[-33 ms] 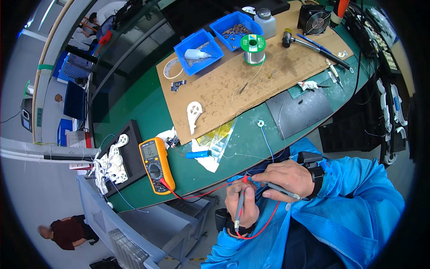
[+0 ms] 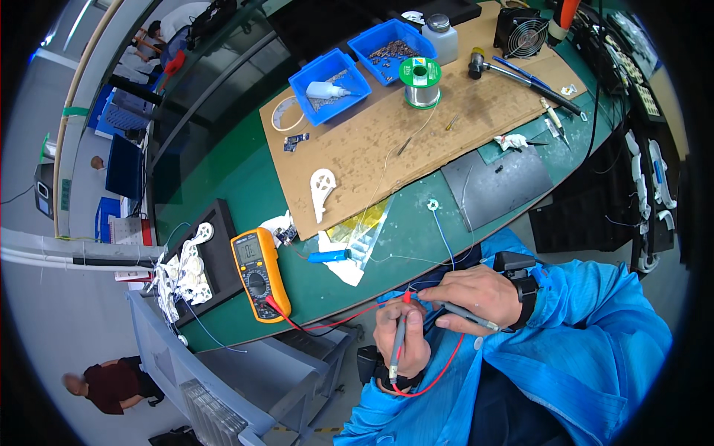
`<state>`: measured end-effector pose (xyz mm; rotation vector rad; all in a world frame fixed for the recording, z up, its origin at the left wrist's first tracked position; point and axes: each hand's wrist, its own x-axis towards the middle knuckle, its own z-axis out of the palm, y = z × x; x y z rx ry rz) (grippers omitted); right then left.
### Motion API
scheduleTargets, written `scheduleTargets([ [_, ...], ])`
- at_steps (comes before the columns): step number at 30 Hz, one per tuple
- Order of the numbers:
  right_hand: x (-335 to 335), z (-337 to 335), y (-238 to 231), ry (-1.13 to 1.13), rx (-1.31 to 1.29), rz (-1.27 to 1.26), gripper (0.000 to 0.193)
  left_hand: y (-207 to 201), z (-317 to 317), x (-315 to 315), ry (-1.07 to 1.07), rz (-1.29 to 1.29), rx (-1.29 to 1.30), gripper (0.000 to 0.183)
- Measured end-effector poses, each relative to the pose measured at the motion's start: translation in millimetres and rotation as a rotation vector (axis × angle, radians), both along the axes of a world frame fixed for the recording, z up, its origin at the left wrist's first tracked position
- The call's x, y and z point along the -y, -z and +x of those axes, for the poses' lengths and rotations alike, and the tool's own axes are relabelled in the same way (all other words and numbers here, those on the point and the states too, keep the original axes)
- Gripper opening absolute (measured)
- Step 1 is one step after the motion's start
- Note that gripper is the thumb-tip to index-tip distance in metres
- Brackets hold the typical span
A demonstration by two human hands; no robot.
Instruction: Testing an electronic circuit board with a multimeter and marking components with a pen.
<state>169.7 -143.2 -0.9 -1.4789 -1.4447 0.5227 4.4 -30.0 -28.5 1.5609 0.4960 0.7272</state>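
Note:
My left hand (image 2: 400, 343) is closed around a grey test probe (image 2: 399, 343) with a red tip end. A red lead loops from its lower end. My right hand (image 2: 482, 296) grips a second grey test probe (image 2: 470, 316), lying slantwise under its fingers. Both hands meet just off the bench's near edge, by thin blue wires (image 2: 428, 282); the exact contact at the fingertips is too small to make out. An orange multimeter (image 2: 282, 301) with a lit display lies to the left, a red and a black lead plugged into it.
A green bench (image 2: 405, 256) carries a cardboard sheet (image 2: 357, 167) with two blue bins (image 2: 355, 99), a solder spool (image 2: 423, 97) and a hammer (image 2: 520, 78). White plastic parts (image 2: 186, 275) fill a black tray at left. A blue-handled piece (image 2: 328, 256) and a dark mat (image 2: 497, 189) lie nearer.

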Motion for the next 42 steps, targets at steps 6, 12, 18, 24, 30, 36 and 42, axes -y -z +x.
scheduleTargets([
  [6, 1, 0, 1, 0.006, -0.009, -0.001, 0.043, -2, 1, 0, 0.011, -0.003, -0.022, 0.009],
  [12, 5, 4, -4, 0.030, -0.022, 0.007, 0.043, -2, 1, 0, 0.020, 0.037, -0.041, 0.010],
  [18, 7, 4, -3, 0.037, -0.041, 0.017, 0.042, 1, 1, -1, 0.041, 0.044, -0.006, 0.014],
  [24, 8, 7, -1, 0.037, -0.049, 0.025, 0.042, -14, 9, 5, -0.083, 0.045, -0.060, 0.020],
  [30, 11, 9, -2, 0.039, -0.052, 0.031, 0.042, 1, 6, 1, -0.035, 0.127, 0.031, 0.050],
  [36, 7, 17, -4, 0.106, -0.005, 0.078, 0.042, -13, 6, -6, 0.011, 0.197, -0.023, 0.046],
  [42, -3, 15, -16, 0.135, 0.087, 0.054, 0.040, -15, 3, 7, -0.006, 0.197, -0.183, 0.019],
])
